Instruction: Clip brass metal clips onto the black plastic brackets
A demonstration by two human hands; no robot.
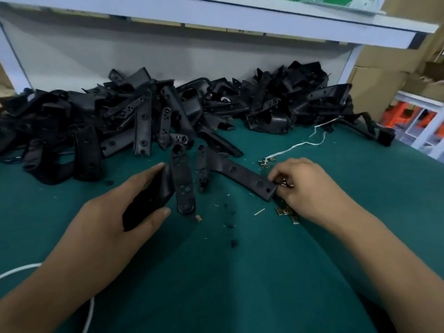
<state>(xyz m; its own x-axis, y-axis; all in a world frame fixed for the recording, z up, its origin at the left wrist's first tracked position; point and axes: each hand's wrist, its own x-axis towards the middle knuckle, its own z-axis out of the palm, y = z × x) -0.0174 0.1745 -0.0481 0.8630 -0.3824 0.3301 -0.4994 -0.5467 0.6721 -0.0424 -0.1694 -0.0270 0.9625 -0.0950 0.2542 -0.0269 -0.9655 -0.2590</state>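
The green bench (240, 272) carried a heap of black brackets (144, 111). The left hand (115, 219) gripped one bracket (153, 195), probably steadying it, while the right hand's (310, 188) fingers (276, 175) pinched a brass clip (286, 185) (partly hidden) at another bracket's (242, 174) end.

Green mat (216, 272), white cord (300, 144) — white shelf (240, 18), cardboard boxes (374, 75)
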